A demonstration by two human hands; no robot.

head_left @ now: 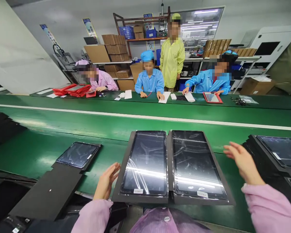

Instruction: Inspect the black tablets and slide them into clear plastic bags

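Note:
Two black tablets lie side by side on an open black case (pixel 171 199) in front of me: the left tablet (pixel 145 163) and the right tablet (pixel 196 165), both under shiny plastic film. My left hand (pixel 107 181) hovers at the case's left edge, fingers stretched and slightly curled, holding nothing. My right hand (pixel 241 160) is raised to the right of the case, fingers spread and empty. Pink sleeves cover both my arms.
Another tablet (pixel 79 154) sits on a black case at the left. A stack of tablets in black cases (pixel 276 153) stands at the right. The green conveyor belt (pixel 111 123) runs across. Beyond it, three seated people and one standing person work near red cases (pixel 74 90).

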